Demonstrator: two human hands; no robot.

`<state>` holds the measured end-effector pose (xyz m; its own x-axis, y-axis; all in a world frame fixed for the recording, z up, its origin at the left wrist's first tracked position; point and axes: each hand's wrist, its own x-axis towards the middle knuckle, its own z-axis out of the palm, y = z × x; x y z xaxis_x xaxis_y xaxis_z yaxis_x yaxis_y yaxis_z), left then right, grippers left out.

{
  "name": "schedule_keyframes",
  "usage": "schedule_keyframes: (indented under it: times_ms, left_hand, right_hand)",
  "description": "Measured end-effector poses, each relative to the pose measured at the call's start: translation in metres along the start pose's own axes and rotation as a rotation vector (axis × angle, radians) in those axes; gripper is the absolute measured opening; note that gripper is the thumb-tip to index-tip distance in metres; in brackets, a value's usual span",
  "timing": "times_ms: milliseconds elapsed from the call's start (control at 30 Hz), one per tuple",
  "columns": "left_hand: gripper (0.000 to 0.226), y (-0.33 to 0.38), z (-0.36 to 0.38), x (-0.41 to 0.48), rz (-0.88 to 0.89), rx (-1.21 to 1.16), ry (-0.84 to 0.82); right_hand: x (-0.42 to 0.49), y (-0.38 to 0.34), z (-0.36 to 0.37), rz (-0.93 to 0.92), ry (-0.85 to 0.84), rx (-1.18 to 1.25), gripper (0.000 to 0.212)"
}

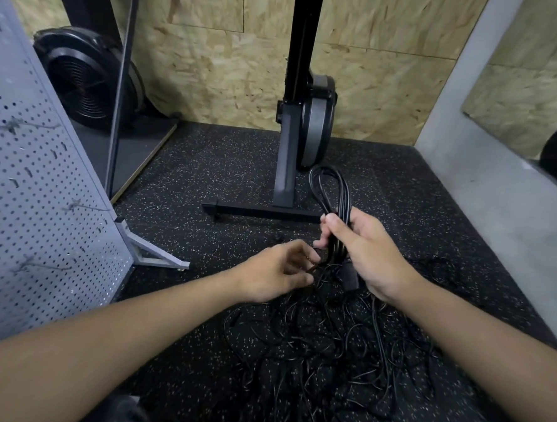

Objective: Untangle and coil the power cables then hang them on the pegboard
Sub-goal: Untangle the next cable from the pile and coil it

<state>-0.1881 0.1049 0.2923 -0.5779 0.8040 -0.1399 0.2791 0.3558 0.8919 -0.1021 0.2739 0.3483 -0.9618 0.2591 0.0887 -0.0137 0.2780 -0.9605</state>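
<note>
My right hand (pixel 364 252) grips a coiled bundle of black power cable (pixel 329 188); its loops stand up above my fist and a black plug (pixel 349 278) hangs below it. Just left of the bundle, my left hand (pixel 278 269) pinches a loose strand of the same cable between curled fingers. Beneath both hands a tangle of black cables (pixel 330 354) sprawls over the speckled black floor. The grey pegboard (pixel 33 202) stands tilted at the left, with small hooks (pixel 75 205) sticking out of it.
The pegboard's grey metal foot (pixel 157 252) juts onto the floor. A black exercise machine stand (pixel 286 165) with a flat base bar rises just behind the hands. A black fan wheel (pixel 86 78) sits at the back left. A grey concrete ledge (pixel 499 198) borders the right.
</note>
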Motion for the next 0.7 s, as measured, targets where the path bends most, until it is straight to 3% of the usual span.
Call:
schedule_keyframes:
  times_ms: [167, 367, 600, 700]
  left_hand:
    - [0.014, -0.003, 0.004, -0.003, -0.024, 0.066, -0.12]
    - [0.018, 0.015, -0.01, -0.003, 0.109, 0.405, 0.099]
    - [0.013, 0.032, -0.011, -0.007, 0.359, 0.7, 0.129]
    - [0.029, 0.036, -0.023, -0.01, 0.421, 0.692, 0.239]
  right_hand:
    - [0.004, 0.001, -0.003, 0.016, 0.058, -0.027, 0.023]
    - [0.006, 0.012, -0.023, 0.078, 0.101, -0.413, 0.031]
    - [-0.001, 0.012, -0.018, 0.166, -0.144, -0.754, 0.032]
    - [-0.006, 0.008, -0.016, 0.165, -0.247, -0.769, 0.035]
